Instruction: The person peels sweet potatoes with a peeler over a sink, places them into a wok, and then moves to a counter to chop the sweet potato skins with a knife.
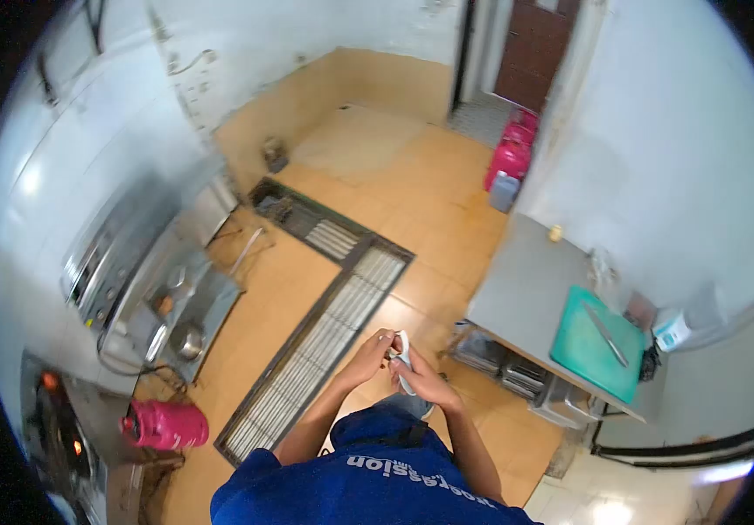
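My left hand (pixel 368 357) is closed in front of my body, its fingers pressed together at something small and dark that I cannot make out. Close beside it, my right hand (pixel 418 376) is wrapped round a thin white object (pixel 406 352), which stands up between the two hands. The hands nearly touch, over the tiled floor just right of the metal drain grate (pixel 324 350). What the white object is cannot be told at this size.
At right, a grey table (pixel 517 280) bears a green cutting board (pixel 582 337) with a knife (pixel 606 334). Metal trays (pixel 526 376) sit below. A pink gas cylinder (pixel 171 425) stands at left beside a stove (pixel 66 429). More pink cylinders (pixel 510 162) are near the door.
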A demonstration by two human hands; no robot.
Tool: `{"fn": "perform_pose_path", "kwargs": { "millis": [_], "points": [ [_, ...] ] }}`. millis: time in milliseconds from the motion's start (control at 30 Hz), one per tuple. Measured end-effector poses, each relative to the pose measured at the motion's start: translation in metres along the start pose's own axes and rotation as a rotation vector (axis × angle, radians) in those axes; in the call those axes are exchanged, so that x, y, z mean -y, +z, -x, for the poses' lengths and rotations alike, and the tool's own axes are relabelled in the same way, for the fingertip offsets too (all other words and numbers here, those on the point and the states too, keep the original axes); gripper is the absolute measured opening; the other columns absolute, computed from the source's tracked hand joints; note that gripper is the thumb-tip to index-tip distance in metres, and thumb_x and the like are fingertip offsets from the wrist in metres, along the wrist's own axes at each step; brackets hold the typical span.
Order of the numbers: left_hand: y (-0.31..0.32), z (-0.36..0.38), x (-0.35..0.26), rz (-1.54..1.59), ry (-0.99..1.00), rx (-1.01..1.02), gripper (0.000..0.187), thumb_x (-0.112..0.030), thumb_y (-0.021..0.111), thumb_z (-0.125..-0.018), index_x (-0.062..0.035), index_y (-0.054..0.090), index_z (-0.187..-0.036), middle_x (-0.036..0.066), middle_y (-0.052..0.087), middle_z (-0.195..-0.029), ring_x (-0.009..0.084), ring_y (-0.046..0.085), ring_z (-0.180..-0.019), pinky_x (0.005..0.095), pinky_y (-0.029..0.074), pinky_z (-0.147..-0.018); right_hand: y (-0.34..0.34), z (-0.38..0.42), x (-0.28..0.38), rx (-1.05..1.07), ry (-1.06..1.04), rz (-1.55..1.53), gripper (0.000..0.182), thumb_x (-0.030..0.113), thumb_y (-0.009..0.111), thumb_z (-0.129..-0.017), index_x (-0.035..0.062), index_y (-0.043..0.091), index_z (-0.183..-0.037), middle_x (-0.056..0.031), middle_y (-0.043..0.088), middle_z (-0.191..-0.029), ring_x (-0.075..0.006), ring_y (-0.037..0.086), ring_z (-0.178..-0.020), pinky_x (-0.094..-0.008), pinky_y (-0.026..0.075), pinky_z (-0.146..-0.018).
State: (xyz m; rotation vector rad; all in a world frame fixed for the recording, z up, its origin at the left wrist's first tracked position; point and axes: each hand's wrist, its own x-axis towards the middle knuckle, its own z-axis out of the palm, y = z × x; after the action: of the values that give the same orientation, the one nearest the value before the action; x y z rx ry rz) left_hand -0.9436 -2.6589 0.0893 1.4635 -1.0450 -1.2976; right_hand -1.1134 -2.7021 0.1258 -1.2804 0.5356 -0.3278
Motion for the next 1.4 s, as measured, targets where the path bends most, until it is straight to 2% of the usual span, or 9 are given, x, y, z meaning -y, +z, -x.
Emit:
{"fn": "perform_pose_path", "kwargs": {
  "millis": [167, 233, 400, 533, 700, 767, 933, 1267, 1400],
  "points": [
    [0.109, -0.102, -0.033, 0.046, -0.104, 0.317, 0.05, -0.047, 0.029, -0.104, -0.0058, 0.054, -0.117, 0.006, 0.062, -0.102, 0.0154, 0.058, -0.083, 0.0301, 0.048, -0.068, -0.126, 0.041, -0.004, -0.275, -0.14, 0.119, 0.056, 0.031, 0.047, -0.102, 0.0105, 0.025, -0.149, -0.0013, 0.05, -0.094, -0.0087, 0.047, -0.066, -0.0239, 0.043, -0.059],
    [0.159, -0.143, -0.039, -0.002, 0.173, 0.545, 0.05, -0.047, 0.031, -0.104, -0.0059, 0.048, -0.127, 0.007, 0.062, -0.101, 0.0174, 0.06, -0.082, 0.0322, 0.048, -0.073, -0.166, 0.079, 0.02, -0.374, -0.012, 0.019, 0.056, 0.031, 0.047, -0.102, 0.0086, 0.025, -0.148, -0.0014, 0.05, -0.094, -0.0093, 0.05, -0.076, -0.0257, 0.045, -0.066],
    [0.273, -0.194, -0.098, -0.186, 0.166, 0.746, 0.047, -0.041, 0.034, -0.104, -0.005, 0.043, -0.132, 0.012, 0.061, -0.109, 0.0206, 0.061, -0.095, 0.0353, 0.047, -0.086, -0.257, 0.156, 0.021, -0.576, 0.021, -0.405, 0.06, 0.06, 0.026, -0.1, 0.0167, 0.035, -0.14, -0.0011, 0.055, -0.092, -0.0119, 0.054, -0.073, -0.0252, 0.046, -0.062],
    [0.343, -0.226, -0.088, -0.241, 0.166, 0.832, 0.051, -0.039, 0.044, -0.102, -0.0064, 0.037, -0.14, 0.015, 0.063, -0.11, 0.0228, 0.063, -0.096, 0.0369, 0.047, -0.087, -0.314, 0.196, -0.006, -0.701, -0.065, -0.485, 0.056, 0.056, 0.029, -0.101, 0.017, 0.039, -0.139, -0.0019, 0.058, -0.09, -0.0117, 0.055, -0.07, -0.0238, 0.045, -0.059],
    [0.38, -0.243, -0.058, -0.542, 0.308, 0.736, 0.055, -0.041, 0.051, -0.099, -0.0028, 0.044, -0.137, 0.017, 0.062, -0.113, 0.0204, 0.062, -0.094, 0.0363, 0.048, -0.085, -0.395, 0.238, -0.014, -0.551, 0.126, -0.449, 0.05, 0.042, 0.036, -0.104, 0.0139, 0.038, -0.145, -0.0021, 0.055, -0.087, -0.0112, 0.051, -0.064, -0.0251, 0.043, -0.056],
    [0.397, -0.226, -0.058, -0.213, 0.05, 0.517, 0.057, -0.041, 0.057, -0.096, 0.0024, 0.049, -0.132, 0.017, 0.062, -0.111, 0.022, 0.062, -0.091, 0.0337, 0.049, -0.082, -0.431, 0.261, -0.014, -0.534, 0.112, 0.263, 0.052, 0.042, 0.045, -0.101, 0.0148, 0.04, -0.146, -0.0043, 0.054, -0.088, -0.015, 0.055, -0.075, -0.0288, 0.049, -0.063],
    [0.449, -0.219, -0.034, -0.165, -0.107, 0.486, 0.056, -0.04, 0.059, -0.095, 0.0005, 0.048, -0.133, 0.014, 0.061, -0.113, 0.0203, 0.062, -0.092, 0.0323, 0.049, -0.081, -0.502, 0.28, -0.022, -0.661, 0.062, 0.674, 0.058, 0.026, 0.052, -0.098, 0.0076, 0.03, -0.148, -0.0284, 0.054, -0.129, -0.0382, 0.06, -0.108, -0.0433, 0.047, -0.089],
    [0.476, -0.241, -0.016, 0.163, -0.389, 0.118, 0.041, -0.033, 0.051, -0.098, -0.0071, 0.048, -0.13, 0.007, 0.063, -0.105, 0.018, 0.064, -0.085, 0.0325, 0.051, -0.066, -0.466, 0.22, -0.037, -0.326, -0.08, 0.46, 0.087, 0.023, 0.06, -0.091, 0.0028, 0.002, -0.152, -0.0279, 0.056, -0.125, -0.0388, 0.061, -0.107, -0.0435, 0.046, -0.093],
    [0.445, -0.25, -0.014, 0.136, -0.393, -0.055, 0.033, -0.024, 0.051, -0.097, -0.0087, 0.052, -0.126, 0.008, 0.064, -0.097, 0.0188, 0.065, -0.081, 0.0344, 0.053, -0.063, -0.471, 0.242, -0.013, -0.272, 0.088, 0.413, 0.081, 0.024, 0.061, -0.09, 0.0046, 0.012, -0.152, -0.0234, 0.058, -0.123, -0.0388, 0.059, -0.111, -0.0441, 0.046, -0.094]
  ]
}}
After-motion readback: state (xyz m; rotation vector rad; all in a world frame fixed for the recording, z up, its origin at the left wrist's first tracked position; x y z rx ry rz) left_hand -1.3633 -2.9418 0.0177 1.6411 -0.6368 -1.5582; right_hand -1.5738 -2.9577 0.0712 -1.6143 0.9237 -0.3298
